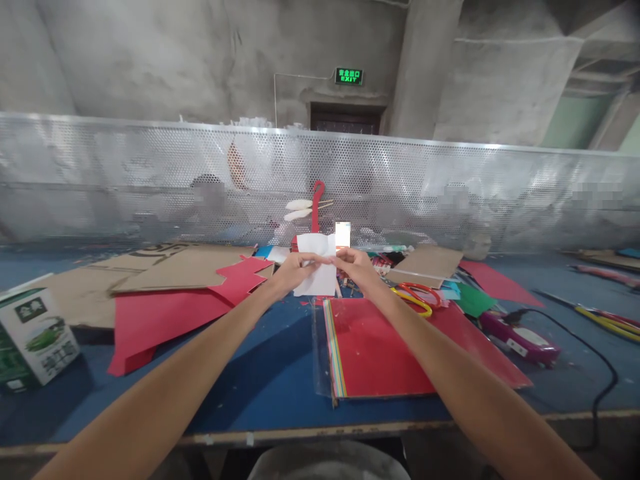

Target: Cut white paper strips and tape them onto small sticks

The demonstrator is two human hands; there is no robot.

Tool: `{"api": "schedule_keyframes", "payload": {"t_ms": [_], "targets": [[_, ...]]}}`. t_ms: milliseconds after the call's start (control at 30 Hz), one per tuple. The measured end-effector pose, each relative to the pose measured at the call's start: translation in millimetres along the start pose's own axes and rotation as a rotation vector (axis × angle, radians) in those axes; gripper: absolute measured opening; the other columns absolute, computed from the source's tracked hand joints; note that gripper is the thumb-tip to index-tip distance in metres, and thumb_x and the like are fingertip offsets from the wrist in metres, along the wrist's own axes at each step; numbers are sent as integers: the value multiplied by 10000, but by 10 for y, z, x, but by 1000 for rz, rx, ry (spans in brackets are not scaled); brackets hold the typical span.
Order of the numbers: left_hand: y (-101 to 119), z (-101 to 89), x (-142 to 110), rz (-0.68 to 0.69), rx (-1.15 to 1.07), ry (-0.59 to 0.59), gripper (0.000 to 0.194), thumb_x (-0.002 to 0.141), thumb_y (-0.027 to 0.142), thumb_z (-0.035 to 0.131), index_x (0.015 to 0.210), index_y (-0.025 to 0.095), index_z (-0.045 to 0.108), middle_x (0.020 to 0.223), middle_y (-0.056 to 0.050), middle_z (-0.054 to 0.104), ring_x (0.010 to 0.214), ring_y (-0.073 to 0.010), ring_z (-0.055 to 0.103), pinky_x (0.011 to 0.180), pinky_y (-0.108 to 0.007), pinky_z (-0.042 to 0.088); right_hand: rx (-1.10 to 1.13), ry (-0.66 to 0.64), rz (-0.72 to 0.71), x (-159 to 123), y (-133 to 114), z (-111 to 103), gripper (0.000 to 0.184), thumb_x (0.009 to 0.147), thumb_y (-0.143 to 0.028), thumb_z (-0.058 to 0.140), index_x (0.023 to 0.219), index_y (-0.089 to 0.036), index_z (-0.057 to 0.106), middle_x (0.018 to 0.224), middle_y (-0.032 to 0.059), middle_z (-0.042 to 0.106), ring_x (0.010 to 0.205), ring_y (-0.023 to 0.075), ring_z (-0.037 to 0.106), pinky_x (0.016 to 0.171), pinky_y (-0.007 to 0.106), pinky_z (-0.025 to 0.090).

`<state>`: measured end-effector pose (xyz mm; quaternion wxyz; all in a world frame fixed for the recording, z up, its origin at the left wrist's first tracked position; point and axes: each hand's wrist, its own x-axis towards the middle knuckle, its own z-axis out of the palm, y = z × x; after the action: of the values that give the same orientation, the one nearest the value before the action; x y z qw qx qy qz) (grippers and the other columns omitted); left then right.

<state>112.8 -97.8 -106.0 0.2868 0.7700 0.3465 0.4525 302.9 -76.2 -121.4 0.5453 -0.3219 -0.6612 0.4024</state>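
A sheet of white paper [316,281] is held up above the blue table, its top part rising behind my fingers. My left hand [296,272] pinches it from the left side. From the right, my right hand [356,268] pinches its right edge, close to the left fingertips. Just behind the paper stands a lit phone screen [343,235]. Under my right forearm lies a stack of coloured paper [390,353] with a red sheet on top. Scissors with red and yellow handles [417,298] rest on the stack's far edge.
Cardboard pieces [165,270] and cut red card [175,320] cover the table's left, beside a milk carton [37,340]. A purple corded device [520,339] and more yellow-handled scissors [607,323] lie at right. A perforated metal screen [420,187] closes off the back.
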Motion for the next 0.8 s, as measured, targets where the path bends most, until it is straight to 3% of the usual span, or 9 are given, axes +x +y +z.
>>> {"api": "schedule_keyframes", "payload": {"t_ms": [133, 267, 333, 400, 500, 567, 667, 800], "targets": [[58, 5, -16, -17, 72, 30, 301, 765, 347, 649, 1000, 175, 726, 912, -41, 706, 794, -163, 601, 710, -260, 450, -50, -30, -5, -2, -16, 15, 320, 702, -443, 690, 822, -150, 643, 690, 13, 616, 546, 104, 518, 481, 212, 430], [115, -12, -43, -12, 175, 51, 274, 738, 334, 670, 960, 186, 735, 863, -14, 698, 750, -152, 585, 686, -249, 430, -141, -23, 16, 39, -118, -80, 306, 778, -421, 611, 922, -152, 638, 801, 45, 668, 581, 120, 557, 517, 230, 450], [94, -27, -45, -8, 163, 41, 248, 768, 339, 638, 937, 192, 743, 899, -25, 711, 774, -160, 600, 690, -251, 433, -321, -8, -51, 70, -182, -235, 285, 824, -383, 561, 974, -155, 644, 846, 61, 687, 623, 128, 583, 575, 235, 452], [46, -41, -40, -6, 132, 44, 240, 788, 343, 614, 920, 196, 750, 960, -42, 721, 816, -172, 617, 696, -253, 441, -644, 17, -118, 89, -221, -451, 228, 819, -339, 573, 937, -167, 665, 837, 65, 692, 698, 154, 608, 638, 243, 438], [-29, -58, -30, -28, 126, 77, 259, 793, 362, 607, 942, 208, 753, 960, -45, 725, 781, -168, 619, 653, -246, 441, -1132, 26, 47, 86, -203, -790, 153, 733, -296, 667, 827, -178, 694, 815, 92, 689, 776, 220, 626, 690, 284, 427], [-57, -67, -27, -69, 136, 108, 294, 779, 381, 622, 977, 205, 749, 881, -40, 724, 686, -153, 599, 580, -237, 422, -1304, -13, 206, 80, -161, -968, 132, 681, -251, 710, 797, -187, 707, 809, 102, 687, 770, 239, 636, 690, 307, 430], [-69, -85, -24, -110, 137, 146, 359, 731, 386, 669, 1022, 188, 738, 744, -26, 699, 577, -135, 559, 500, -225, 386, -1384, -204, 420, 90, -113, -1146, 154, 540, -204, 803, 637, -192, 685, 630, 57, 641, 630, 217, 615, 628, 317, 436], [-71, -113, -15, -132, 124, 164, 443, 682, 364, 712, 1089, 189, 713, 675, -15, 668, 520, -121, 528, 458, -220, 369, -1318, -362, 489, 94, -70, -1316, 232, 416, -124, 827, 506, -217, 634, 462, -28, 548, 441, 154, 519, 516, 300, 411]]}}
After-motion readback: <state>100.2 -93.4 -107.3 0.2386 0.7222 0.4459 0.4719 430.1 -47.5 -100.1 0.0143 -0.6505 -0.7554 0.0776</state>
